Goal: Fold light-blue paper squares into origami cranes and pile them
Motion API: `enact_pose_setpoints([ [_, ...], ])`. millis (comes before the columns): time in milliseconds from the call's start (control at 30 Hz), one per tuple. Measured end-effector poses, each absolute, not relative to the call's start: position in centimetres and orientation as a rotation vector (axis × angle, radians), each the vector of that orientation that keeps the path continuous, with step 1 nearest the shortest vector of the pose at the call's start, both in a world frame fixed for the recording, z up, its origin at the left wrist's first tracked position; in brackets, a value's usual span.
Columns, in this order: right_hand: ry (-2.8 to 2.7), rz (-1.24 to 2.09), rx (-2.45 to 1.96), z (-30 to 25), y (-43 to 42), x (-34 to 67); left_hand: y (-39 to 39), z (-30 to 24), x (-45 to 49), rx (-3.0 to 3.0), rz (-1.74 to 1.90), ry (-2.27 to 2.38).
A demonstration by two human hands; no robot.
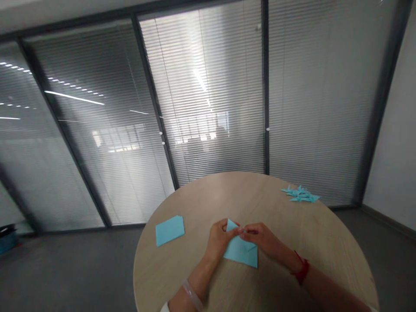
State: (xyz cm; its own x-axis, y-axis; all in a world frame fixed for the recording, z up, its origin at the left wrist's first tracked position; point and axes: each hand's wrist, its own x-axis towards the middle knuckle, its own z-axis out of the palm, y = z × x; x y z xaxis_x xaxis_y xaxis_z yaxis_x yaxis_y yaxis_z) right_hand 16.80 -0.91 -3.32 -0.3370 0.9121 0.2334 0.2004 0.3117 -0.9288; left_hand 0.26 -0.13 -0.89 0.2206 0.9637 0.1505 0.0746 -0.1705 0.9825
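A light blue sheet of paper (242, 253), partly folded, lies at the near middle of the round table. My left hand (220, 238) grips its upper left part, with the thumb on top and the fingers behind. From the other side my right hand (262, 237) pinches the paper near its upper edge, the fingertips almost meeting the left thumb. A crease or flap shows at the paper's right side. The exact fold between the fingertips is too small to make out.
On the round wooden table (208, 195), a stack of light blue paper (170, 230) lies at the left. Several small folded blue paper pieces (300, 194) are heaped near the far right edge. Behind the table stand glass partitions with blinds (214, 95).
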Motion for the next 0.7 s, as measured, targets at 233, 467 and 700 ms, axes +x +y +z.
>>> enact_pose_setpoints([
  [233,-1.827,1.064,-1.025,-2.92,-1.19,16.87,-0.22,-0.92,0.26,1.527,1.113,1.109],
  [467,-1.85,1.088,-1.01,-3.01,-1.07,16.91,-0.14,-0.68,0.19,1.575,1.118,1.152],
  [700,-1.954,0.975,-0.999,-2.81,-1.01,17.34,0.01,-0.85,0.15,1.575,1.109,1.167],
])
